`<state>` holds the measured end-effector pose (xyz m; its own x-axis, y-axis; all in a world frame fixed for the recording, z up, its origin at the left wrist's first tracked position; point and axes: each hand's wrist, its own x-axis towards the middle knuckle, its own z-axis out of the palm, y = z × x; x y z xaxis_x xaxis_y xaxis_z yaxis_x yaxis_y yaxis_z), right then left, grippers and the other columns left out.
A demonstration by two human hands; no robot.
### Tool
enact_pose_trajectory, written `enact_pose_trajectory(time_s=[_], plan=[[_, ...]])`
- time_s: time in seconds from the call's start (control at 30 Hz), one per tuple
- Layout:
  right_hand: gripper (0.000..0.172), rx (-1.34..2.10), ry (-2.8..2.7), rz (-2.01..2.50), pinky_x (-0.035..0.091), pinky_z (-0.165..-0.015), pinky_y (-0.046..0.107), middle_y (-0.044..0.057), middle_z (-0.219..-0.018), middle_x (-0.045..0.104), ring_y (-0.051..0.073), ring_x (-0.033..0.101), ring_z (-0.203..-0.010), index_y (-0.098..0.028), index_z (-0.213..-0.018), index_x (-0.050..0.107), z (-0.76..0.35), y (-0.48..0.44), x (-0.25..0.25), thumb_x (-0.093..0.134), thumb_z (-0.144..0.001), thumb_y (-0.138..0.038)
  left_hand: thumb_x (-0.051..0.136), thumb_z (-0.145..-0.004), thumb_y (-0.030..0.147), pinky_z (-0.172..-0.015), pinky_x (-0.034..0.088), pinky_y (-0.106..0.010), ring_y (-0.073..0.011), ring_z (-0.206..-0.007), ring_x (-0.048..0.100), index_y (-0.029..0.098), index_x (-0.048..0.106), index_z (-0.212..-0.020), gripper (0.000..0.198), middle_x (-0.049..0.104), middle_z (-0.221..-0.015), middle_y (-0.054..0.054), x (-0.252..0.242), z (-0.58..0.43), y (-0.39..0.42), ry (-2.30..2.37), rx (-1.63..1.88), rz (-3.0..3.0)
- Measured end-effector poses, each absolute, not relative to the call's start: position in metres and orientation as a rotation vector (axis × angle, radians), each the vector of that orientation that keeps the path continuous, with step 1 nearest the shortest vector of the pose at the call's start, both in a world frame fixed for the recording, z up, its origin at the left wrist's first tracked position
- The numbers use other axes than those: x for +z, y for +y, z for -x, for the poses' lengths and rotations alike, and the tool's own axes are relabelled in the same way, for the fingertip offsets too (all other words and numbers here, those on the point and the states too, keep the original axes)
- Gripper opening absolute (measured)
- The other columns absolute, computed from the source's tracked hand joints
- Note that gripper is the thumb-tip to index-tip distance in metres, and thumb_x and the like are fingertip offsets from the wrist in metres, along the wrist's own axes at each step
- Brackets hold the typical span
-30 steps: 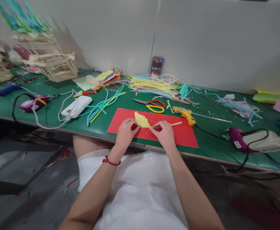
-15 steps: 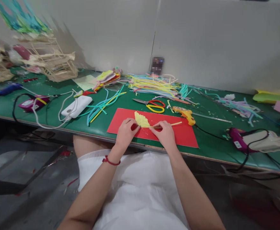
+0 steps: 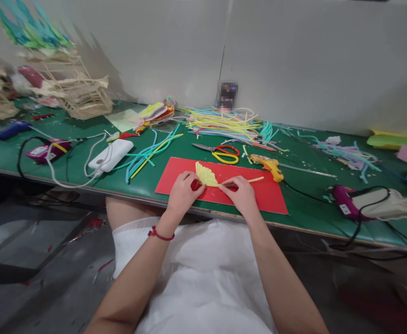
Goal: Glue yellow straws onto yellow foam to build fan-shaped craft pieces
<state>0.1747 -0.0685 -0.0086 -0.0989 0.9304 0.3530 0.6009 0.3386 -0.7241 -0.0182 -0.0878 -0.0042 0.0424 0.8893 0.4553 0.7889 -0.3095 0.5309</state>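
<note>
On a red board [image 3: 266, 197] lies a fan of yellow strips [image 3: 206, 173], set side by side. My left hand [image 3: 186, 189] is at the fan's lower left, thumb and forefinger closed on its edge. Opposite it, my right hand [image 3: 241, 192] pinches a yellow strip [image 3: 257, 179] near the fan's lower right corner; the strip's free end sticks out to the right past the fingers. Just behind the board lie scissors [image 3: 224, 152] with one red and one yellow handle. A yellow glue gun [image 3: 271, 167] rests at the board's back right edge.
Coloured strips [image 3: 224, 124] are heaped along the wall, with a phone-like blurred object [image 3: 227, 95] behind. Loose blue and yellow strips [image 3: 151, 155] and a white power bank [image 3: 111, 155] lie to the left. A purple device [image 3: 349, 204] with cables sits right. Stick frames [image 3: 81, 95] stand far left.
Hardly anything differs. Both hands stay at the yellow fan, and the view has shifted very slightly.
</note>
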Motion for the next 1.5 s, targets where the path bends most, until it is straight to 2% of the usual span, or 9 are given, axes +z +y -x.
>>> enact_pose_trajectory(time_s=[0.63, 1.0, 1.5], plan=[[0.022, 0.399, -1.824, 1.419, 0.047, -0.074, 0.037, 0.005, -0.078, 0.063, 0.022, 0.058, -0.078, -0.023, -0.072, 0.059, -0.1702, -0.068, -0.0126, 0.066, -0.075, -0.043, 0.065, -0.076, 0.021, -0.083, 0.046, -0.034, -0.0207, -0.092, 0.057, 0.02, 0.057, -0.079, 0.009, 0.061, -0.09, -0.005, -0.0041, 0.0162, -0.088, 1.801, 1.102, -2.175], [0.019, 0.488, -1.807, 1.364, 0.048, -0.077, 0.037, 0.004, -0.079, 0.063, 0.021, 0.06, -0.08, -0.023, -0.071, 0.061, -0.1729, -0.0677, -0.0123, 0.068, -0.074, -0.04, 0.064, -0.076, 0.022, -0.083, 0.046, -0.034, -0.0212, -0.091, 0.057, 0.02, 0.056, -0.078, 0.009, 0.06, -0.09, -0.006, -0.0042, 0.0153, -0.0884, 1.818, 1.105, -2.181], [0.017, 0.446, -1.814, 1.397, 0.047, -0.077, 0.037, 0.004, -0.079, 0.064, 0.021, 0.059, -0.079, -0.022, -0.071, 0.061, -0.1723, -0.0663, -0.0158, 0.068, -0.074, -0.038, 0.063, -0.077, 0.022, -0.083, 0.046, -0.034, -0.021, -0.091, 0.057, 0.02, 0.055, -0.079, 0.009, 0.06, -0.09, -0.005, -0.0043, 0.0145, -0.0883, 1.837, 1.085, -2.172]])
